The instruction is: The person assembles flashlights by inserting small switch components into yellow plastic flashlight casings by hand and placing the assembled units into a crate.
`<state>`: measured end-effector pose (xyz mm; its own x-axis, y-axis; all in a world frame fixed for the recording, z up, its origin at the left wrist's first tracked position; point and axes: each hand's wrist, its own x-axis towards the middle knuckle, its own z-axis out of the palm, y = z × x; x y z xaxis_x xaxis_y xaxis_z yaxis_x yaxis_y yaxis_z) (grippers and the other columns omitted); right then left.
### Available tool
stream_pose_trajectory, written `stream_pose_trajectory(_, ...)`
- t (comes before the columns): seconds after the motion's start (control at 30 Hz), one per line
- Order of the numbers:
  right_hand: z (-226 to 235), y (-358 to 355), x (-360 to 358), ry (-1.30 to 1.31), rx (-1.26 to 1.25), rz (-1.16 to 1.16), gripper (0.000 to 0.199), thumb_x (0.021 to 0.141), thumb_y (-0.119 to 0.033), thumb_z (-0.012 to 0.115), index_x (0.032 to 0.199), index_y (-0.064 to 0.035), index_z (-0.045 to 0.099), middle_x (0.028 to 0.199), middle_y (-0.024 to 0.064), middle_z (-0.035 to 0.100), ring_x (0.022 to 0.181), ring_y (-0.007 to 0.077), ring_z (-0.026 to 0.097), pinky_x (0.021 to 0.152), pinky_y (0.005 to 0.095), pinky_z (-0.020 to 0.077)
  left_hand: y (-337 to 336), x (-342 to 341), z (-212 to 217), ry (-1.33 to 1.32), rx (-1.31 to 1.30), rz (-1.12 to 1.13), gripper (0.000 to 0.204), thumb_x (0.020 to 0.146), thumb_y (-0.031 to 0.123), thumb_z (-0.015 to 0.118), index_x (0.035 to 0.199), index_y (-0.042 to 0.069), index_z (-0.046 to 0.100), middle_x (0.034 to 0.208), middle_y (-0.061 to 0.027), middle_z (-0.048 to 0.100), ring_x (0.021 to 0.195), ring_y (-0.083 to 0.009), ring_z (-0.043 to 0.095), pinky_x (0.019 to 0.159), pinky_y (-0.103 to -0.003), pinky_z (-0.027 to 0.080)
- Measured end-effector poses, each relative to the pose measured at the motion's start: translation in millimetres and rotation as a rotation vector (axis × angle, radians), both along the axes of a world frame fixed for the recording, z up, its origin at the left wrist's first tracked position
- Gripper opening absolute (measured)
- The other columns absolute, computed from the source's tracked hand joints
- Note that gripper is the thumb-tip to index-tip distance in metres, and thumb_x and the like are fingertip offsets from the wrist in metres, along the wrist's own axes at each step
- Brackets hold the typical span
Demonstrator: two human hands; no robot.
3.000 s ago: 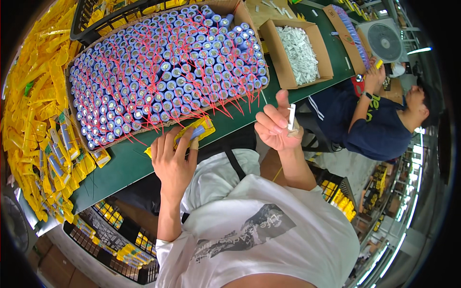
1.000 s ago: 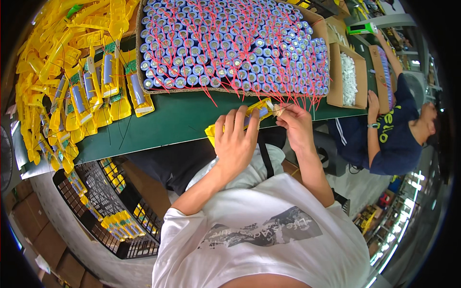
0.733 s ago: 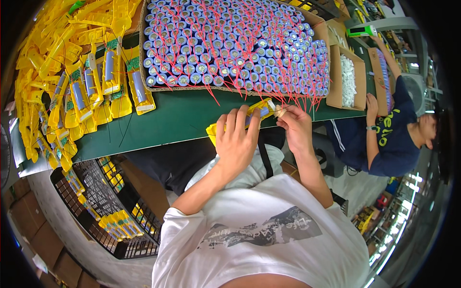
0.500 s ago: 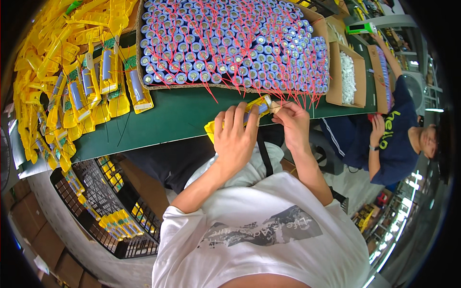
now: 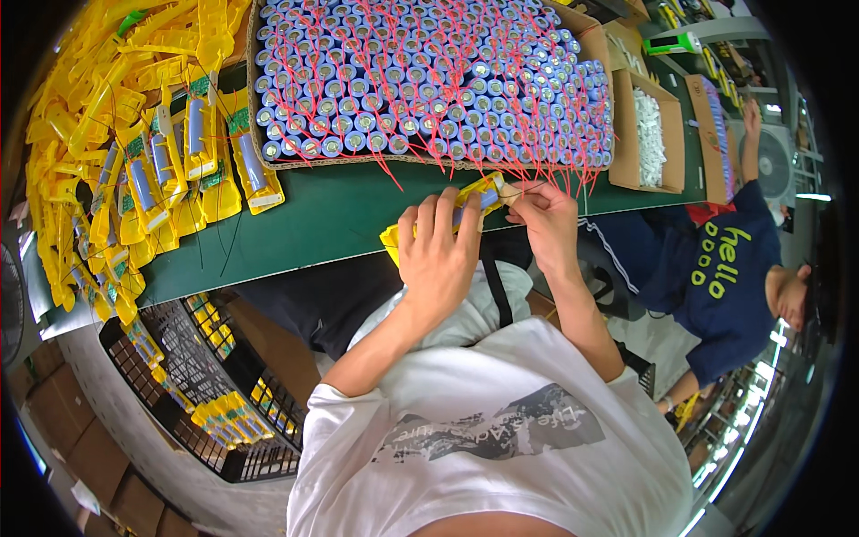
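My left hand (image 5: 438, 246) is closed around a yellow plastic housing (image 5: 390, 240), holding it tilted just past the front edge of the green table. A blue battery cell (image 5: 459, 215) lies inside the housing, partly covered by my fingers. At the housing's upper right end, the fingers of my right hand (image 5: 548, 222) are pinched together. Thin wires show beside those fingertips, but what they grip is too small to make out. Just beyond both hands stands a cardboard box (image 5: 358, 165) packed with upright blue cells (image 5: 420, 85) that carry red wires.
Yellow housings (image 5: 89, 116), some with cells and green boards, are heaped on the table (image 5: 295, 228) at the left. A black crate (image 5: 201, 358) with more housings stands below. Right of the cells is a carton of white parts (image 5: 649, 134). A co-worker (image 5: 716, 268) is at the right.
My hands keep nearly the same place and hold on the housing. The co-worker has let go of the green-and-white device, drawn that arm back and lowered the other arm.
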<state>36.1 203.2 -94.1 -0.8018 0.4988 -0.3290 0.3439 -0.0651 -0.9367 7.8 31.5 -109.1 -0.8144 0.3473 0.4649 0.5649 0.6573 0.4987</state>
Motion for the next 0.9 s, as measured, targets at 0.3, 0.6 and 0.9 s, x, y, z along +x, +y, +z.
stream_pose_trajectory(0.3, 5, 3, -12, -0.126, 0.507, 0.23, 0.012, 0.089, -0.008, 0.069, 0.097, 0.002, 0.067, 0.072, 0.004, 0.066, 0.058, 0.0073, 0.06, 0.049, 0.0236, 0.0465, 0, -9, 3, -0.02, 0.0, -0.025, 0.034, 0.079, 0.013, 0.071, 0.112, 0.009, 0.067, 0.112, -0.0085, 0.061, 0.099, -0.0253, 0.059, 0.089, -0.041, 0.043)
stream_pose_trajectory(0.6, -9, 10, -15, 0.012, 0.41, 0.274, 0.011, 0.093, -0.002, 0.058, 0.101, 0.0016, 0.064, 0.07, 0.0042, 0.062, 0.059, 0.0092, 0.058, 0.051, 0.0265, 0.0473, -12, -10, 21, -0.158, 0.056, -0.092, 0.043, 0.074, 0.021, 0.076, 0.115, 0.014, 0.066, 0.112, -0.0117, 0.059, 0.101, -0.03, 0.057, 0.087, -0.044, 0.043)
stream_pose_trajectory(0.9, -12, 1, -14, 0.023, 0.389, 0.419, 0.013, 0.09, -0.009, 0.066, 0.096, 0.0018, 0.069, 0.071, 0.0034, 0.066, 0.061, 0.0084, 0.06, 0.058, 0.0239, 0.0476, -60, 12, 36, -0.113, -0.135, -0.036, 0.038, 0.08, 0.01, 0.065, 0.118, 0.014, 0.065, 0.115, -0.011, 0.058, 0.11, -0.029, 0.056, 0.094, -0.041, 0.043)
